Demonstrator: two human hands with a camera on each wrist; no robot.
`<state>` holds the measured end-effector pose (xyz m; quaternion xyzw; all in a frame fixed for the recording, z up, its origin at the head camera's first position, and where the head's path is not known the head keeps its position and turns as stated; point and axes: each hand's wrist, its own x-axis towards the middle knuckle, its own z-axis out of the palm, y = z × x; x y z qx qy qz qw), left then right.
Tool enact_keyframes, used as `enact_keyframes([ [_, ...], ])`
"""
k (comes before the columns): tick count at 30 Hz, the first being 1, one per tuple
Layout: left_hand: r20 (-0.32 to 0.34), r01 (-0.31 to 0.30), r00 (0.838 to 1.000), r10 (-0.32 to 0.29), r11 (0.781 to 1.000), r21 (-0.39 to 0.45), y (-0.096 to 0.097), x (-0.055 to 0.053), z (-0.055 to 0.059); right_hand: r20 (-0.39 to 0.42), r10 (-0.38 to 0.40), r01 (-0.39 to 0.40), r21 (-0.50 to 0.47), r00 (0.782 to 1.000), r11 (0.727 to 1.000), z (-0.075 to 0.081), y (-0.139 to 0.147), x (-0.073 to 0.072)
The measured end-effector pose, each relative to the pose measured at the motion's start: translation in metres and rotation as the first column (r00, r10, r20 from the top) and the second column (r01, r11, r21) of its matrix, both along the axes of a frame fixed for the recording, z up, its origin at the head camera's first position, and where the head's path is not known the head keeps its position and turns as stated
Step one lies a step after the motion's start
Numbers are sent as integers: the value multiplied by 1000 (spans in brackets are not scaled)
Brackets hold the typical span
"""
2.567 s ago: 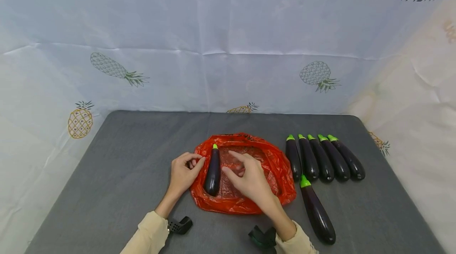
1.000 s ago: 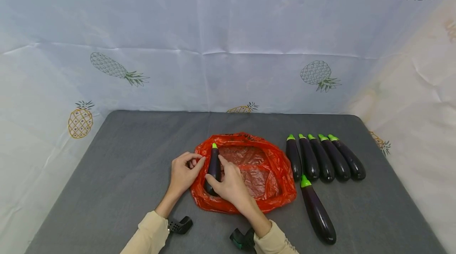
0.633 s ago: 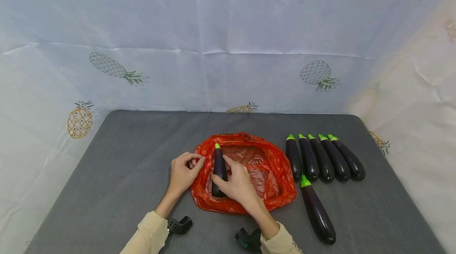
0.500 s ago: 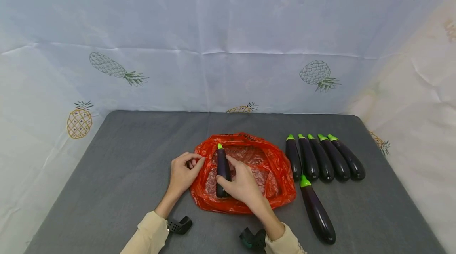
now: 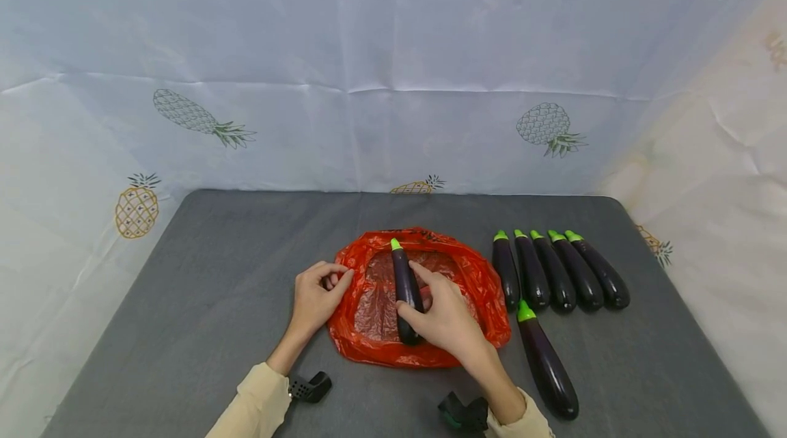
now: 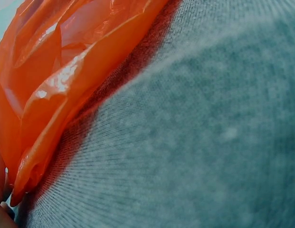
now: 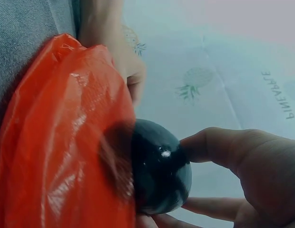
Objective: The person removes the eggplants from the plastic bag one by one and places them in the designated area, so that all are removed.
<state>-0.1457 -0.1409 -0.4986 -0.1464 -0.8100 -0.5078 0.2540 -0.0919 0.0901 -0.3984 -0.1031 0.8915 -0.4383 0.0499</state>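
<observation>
An open red plastic bag [image 5: 492,318] lies on the table, its rim spread wide. My left hand [image 5: 316,296] pinches the bag's left rim between thumb and fingers. Over the bag's opening, my right hand [image 5: 451,311] grips an eggplant [image 5: 404,288] with a green stem end pointing away. Seen from the right wrist, the eggplant's rounded black end [image 7: 159,166] sits between thumb and fingers, partly behind the red plastic. The left wrist view shows the bag's orange-red folds [image 6: 66,80] and only a sliver of fingers [image 6: 1,190].
Right of the bag, several eggplants [image 5: 559,274] lie in a row, stems away. One more eggplant [image 5: 547,363] lies slanted in front of them. Grey cloth covers the table [image 5: 233,274]; a pineapple-print curtain [image 5: 369,117] hangs behind it.
The right hand came onto the eggplant at the bag's left side, gripped it and moved it rightward toward the middle of the opening. The left hand has stayed at the rim.
</observation>
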Motion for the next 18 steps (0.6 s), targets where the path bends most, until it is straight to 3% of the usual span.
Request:
enact_keyframes([
  [3,7,3,1000,-3,1000,-2,4,6,14,-9,-15,15,14,1000,1000,3,3,1],
  [4,12,2,1000,-2,1000,-6,3,6,14,-11,-19,19,17,1000,1000,4,3,2],
  [7,22,-2,1000,2,1000,-11,2,5,11,-12,-27,27,12,1000,1000,6,5,3],
  [10,24,-5,1000,5,1000,-14,-1,-1,-2,-11,-29,29,1,1000,1000,9,8,6],
  [18,31,-9,999,9,1000,-13,-1,-1,-3,-29,-41,42,51,999,998,12,21,13],
])
